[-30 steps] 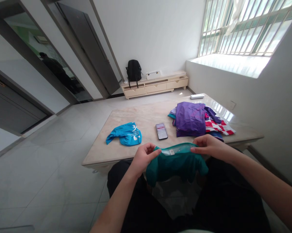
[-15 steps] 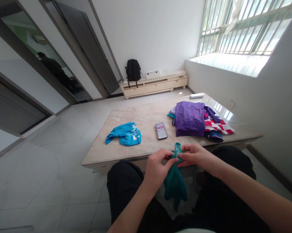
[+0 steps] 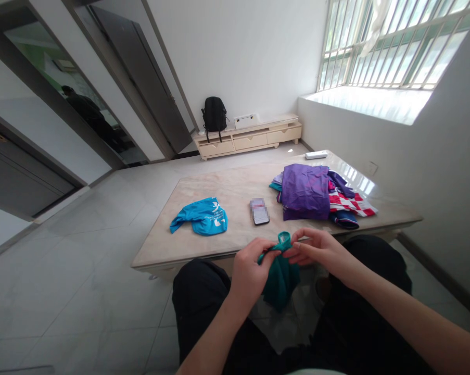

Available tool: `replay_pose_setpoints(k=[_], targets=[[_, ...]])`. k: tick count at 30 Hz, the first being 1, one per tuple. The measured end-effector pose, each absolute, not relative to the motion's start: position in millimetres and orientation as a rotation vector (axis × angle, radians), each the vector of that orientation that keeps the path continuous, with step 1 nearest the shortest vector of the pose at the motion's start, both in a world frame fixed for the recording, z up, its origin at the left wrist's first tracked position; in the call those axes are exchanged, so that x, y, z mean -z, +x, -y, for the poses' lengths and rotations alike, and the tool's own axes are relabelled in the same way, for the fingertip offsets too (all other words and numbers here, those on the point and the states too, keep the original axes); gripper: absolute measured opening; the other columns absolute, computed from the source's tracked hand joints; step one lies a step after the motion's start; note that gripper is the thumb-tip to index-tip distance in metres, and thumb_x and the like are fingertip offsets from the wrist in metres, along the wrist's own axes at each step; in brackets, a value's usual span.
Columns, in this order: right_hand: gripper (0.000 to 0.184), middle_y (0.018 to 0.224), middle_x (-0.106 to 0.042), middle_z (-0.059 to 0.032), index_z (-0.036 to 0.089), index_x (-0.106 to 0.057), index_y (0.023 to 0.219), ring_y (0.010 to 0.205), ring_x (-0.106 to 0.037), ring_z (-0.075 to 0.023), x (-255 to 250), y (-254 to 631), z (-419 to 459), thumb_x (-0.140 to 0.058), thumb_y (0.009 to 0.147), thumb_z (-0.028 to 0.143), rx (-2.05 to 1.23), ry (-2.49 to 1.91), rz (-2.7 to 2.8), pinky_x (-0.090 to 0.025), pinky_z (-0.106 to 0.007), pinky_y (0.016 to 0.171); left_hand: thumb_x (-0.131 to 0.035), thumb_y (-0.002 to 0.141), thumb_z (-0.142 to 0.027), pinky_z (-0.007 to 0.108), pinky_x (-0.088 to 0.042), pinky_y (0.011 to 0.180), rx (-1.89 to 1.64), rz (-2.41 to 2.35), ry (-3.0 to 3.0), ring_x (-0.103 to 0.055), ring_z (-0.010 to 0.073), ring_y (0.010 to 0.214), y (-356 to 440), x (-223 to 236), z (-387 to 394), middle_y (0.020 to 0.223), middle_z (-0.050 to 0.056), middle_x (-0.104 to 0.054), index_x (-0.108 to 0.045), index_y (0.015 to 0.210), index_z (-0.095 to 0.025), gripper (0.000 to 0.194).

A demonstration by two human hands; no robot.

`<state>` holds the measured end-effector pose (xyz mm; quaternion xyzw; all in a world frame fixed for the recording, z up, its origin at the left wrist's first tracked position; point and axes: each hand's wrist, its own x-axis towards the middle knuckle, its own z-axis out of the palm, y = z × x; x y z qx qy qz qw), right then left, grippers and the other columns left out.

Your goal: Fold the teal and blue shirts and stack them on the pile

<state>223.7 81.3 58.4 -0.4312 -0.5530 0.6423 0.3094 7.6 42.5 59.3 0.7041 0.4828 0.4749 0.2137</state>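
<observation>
Both my hands pinch a teal garment [image 3: 280,276] by its bunched upper edge, just in front of the marble table's near edge. My left hand [image 3: 250,271] grips it from the left, my right hand [image 3: 316,248] from the right. The cloth hangs down in a narrow bundle over my black-trousered lap. The fingers of both hands are closed on the fabric.
On the marble table [image 3: 227,187] lie a light blue garment [image 3: 200,217], a phone [image 3: 259,211], a pile of purple and red-white clothes [image 3: 316,195] and a white remote [image 3: 316,154]. Behind stand a low cabinet [image 3: 248,137] with a black backpack [image 3: 214,115]. A person is reflected in the glass door at left.
The teal garment was held spread wide between my hands. My hands have come together, gathering it into a narrow hanging bundle, which is now a little shorter and more bunched.
</observation>
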Motion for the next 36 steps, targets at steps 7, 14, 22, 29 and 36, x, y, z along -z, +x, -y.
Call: replay_pose_setpoints(k=[7,14,22,29,36], targets=[[0.076,0.140,-0.064,-0.0117,0.026,-0.054,0.144,0.128,-0.062,-0.0300,-31,223,-97,-0.084,0.078,0.048,-1.730,-0.882,1.607,-0.051,-0.046,0.105,-0.073,0.089,-0.023,0.026,-0.055,0.088,-1.277,-1.210,1.709,-0.071,0.0184,0.093,-4,-87,-48,0.095,0.003,-0.076,-0.075,0.096,-0.018,0.008],[0.035,0.081,-0.069,-0.0008,0.017,-0.066,0.090,0.077,-0.066,-0.0193,-21,205,-103,-0.075,0.085,0.050,-1.527,-0.892,1.624,-0.050,-0.029,0.070,-0.076,0.087,-0.032,0.028,-0.057,0.086,-1.265,-1.197,1.513,-0.072,0.0201,0.092,-20,-87,-53,0.095,0.005,-0.076,-0.075,0.097,-0.016,0.019],[0.012,0.087,-0.074,-0.0034,0.021,-0.065,0.105,0.077,-0.070,-0.0202,-25,209,-88,-0.059,0.098,0.028,-0.305,-1.048,1.959,-0.047,-0.029,0.070,-0.065,0.092,-0.038,0.030,-0.056,0.082,-1.434,-1.541,1.441,-0.071,0.0224,0.094,-22,-51,-75,0.095,0.008,-0.074,-0.068,0.100,-0.018,0.022],[0.018,0.096,-0.074,-0.0043,0.022,-0.061,0.110,0.084,-0.071,-0.0184,-33,198,-79,-0.057,0.094,0.013,-0.063,-0.952,1.874,-0.051,-0.026,0.078,-0.043,0.105,-0.042,0.027,-0.050,0.072,-1.689,-1.779,1.454,-0.069,0.0205,0.083,7,-12,-86,0.095,0.006,-0.073,-0.059,0.113,-0.021,0.027],[0.015,0.096,-0.072,-0.0039,0.023,-0.063,0.109,0.086,-0.069,-0.0199,-51,212,-94,-0.057,0.095,0.025,-0.489,-1.019,1.765,-0.052,-0.028,0.077,-0.045,0.104,-0.036,0.028,-0.049,0.075,-1.723,-1.727,1.924,-0.072,0.0219,0.088,-8,-20,-98,0.102,0.010,-0.076,-0.063,0.113,-0.020,0.026]])
